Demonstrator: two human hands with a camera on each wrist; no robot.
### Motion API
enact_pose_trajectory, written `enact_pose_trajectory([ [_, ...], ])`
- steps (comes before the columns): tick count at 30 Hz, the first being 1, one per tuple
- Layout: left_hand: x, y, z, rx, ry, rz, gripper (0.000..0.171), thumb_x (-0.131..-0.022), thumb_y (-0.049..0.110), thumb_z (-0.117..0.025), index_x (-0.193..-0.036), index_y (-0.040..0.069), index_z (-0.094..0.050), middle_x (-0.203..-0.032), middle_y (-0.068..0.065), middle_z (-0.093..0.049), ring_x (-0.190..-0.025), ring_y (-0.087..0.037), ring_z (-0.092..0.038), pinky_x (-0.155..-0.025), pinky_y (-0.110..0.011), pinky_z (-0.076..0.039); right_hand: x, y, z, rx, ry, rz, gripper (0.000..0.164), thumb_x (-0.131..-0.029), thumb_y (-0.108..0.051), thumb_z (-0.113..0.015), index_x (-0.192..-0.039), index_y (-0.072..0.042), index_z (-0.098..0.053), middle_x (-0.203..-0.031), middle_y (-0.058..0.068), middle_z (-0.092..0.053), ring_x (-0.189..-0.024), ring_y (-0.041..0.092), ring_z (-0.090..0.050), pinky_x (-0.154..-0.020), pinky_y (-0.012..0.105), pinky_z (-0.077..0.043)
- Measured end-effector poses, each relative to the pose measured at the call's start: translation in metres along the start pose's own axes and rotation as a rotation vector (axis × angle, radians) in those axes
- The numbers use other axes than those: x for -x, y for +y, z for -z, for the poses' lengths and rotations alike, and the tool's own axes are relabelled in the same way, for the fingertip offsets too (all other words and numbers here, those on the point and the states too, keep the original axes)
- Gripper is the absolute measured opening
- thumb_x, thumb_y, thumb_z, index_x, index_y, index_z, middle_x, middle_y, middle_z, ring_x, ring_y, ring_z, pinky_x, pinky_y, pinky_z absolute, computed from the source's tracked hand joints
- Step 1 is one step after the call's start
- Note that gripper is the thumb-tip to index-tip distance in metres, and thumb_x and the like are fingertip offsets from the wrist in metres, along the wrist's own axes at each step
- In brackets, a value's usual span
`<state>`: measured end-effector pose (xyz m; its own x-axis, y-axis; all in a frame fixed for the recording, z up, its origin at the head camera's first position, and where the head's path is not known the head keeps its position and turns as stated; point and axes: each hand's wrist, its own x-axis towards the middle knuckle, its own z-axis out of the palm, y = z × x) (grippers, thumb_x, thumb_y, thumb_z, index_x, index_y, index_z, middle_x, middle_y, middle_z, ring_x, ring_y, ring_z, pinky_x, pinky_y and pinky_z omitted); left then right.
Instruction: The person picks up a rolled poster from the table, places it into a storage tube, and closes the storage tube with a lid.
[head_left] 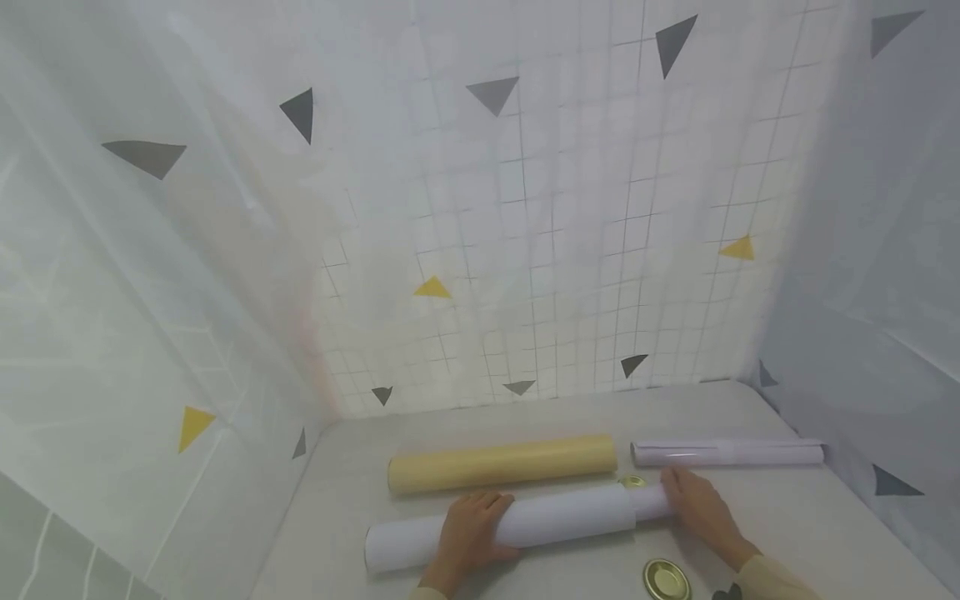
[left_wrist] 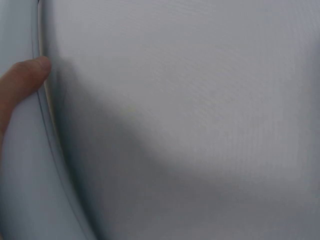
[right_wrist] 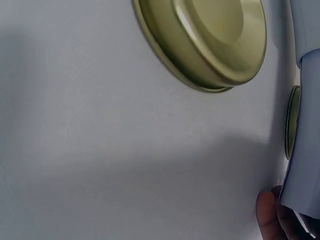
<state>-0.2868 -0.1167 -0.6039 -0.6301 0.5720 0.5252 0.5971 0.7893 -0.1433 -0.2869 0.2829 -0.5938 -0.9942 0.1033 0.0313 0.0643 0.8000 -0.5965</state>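
A white cardboard tube [head_left: 566, 518] lies crosswise in front of me in the head view. My left hand [head_left: 471, 529] grips it left of its middle, fingers over the top and thumb [left_wrist: 30, 77] along the near side. From the tube's right end a narrower roll of white paper [head_left: 651, 502] sticks out partway. My right hand [head_left: 699, 510] holds the free end of that roll, with fingertips [right_wrist: 268, 215] at its edge in the right wrist view. Near the right forearm lies a gold metal lid [head_left: 667, 579]. Another gold lid [head_left: 633, 481] is partly hidden behind the roll.
A yellow tube [head_left: 502, 464] lies behind the white one. To its right is a glossy rolled sheet [head_left: 727, 452], close to the right wall. Pale walls with grey and yellow triangles enclose the white tabletop [head_left: 330, 500] at the back and both sides.
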Motion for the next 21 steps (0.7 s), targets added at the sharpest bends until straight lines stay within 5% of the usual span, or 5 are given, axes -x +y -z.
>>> enact_pose_trajectory([
  [8,0.000,-0.002,-0.002,0.013,0.015,0.017,0.079,-0.054,0.065,-0.090,-0.118,0.023,-0.070,-0.106,0.010,-0.076,-0.096,-0.011,-0.071,-0.083,-0.027,-0.059,-0.007,0.001,-0.003,-0.057,-0.057,-0.060,0.068,-0.111,-0.041,-0.016,-0.142,0.016,-0.038,-0.135,0.041,-0.054,-0.125,0.056,-0.055,-0.105,0.065,-0.048],
  [15,-0.002,-0.002,-0.004,0.019,0.046,0.017,0.078,-0.052,0.065,-0.091,-0.115,0.024,-0.070,-0.105,0.010,-0.075,-0.095,-0.010,-0.069,-0.080,-0.026,-0.058,-0.003,-0.003,-0.001,-0.170,-0.084,-0.072,0.072,-0.111,-0.044,-0.012,-0.146,0.016,-0.031,-0.143,0.043,-0.044,-0.135,0.059,-0.045,-0.113,0.067,-0.041],
  [21,-0.001,-0.002,-0.010,-0.023,0.149,-0.031,0.079,-0.046,0.068,-0.091,-0.109,0.024,-0.070,-0.098,0.012,-0.074,-0.089,-0.009,-0.068,-0.075,-0.025,-0.056,0.001,-0.012,-0.007,-0.210,-0.097,-0.059,0.070,-0.111,-0.044,-0.014,-0.151,0.011,-0.029,-0.154,0.040,-0.037,-0.144,0.058,-0.035,-0.119,0.066,-0.034],
])
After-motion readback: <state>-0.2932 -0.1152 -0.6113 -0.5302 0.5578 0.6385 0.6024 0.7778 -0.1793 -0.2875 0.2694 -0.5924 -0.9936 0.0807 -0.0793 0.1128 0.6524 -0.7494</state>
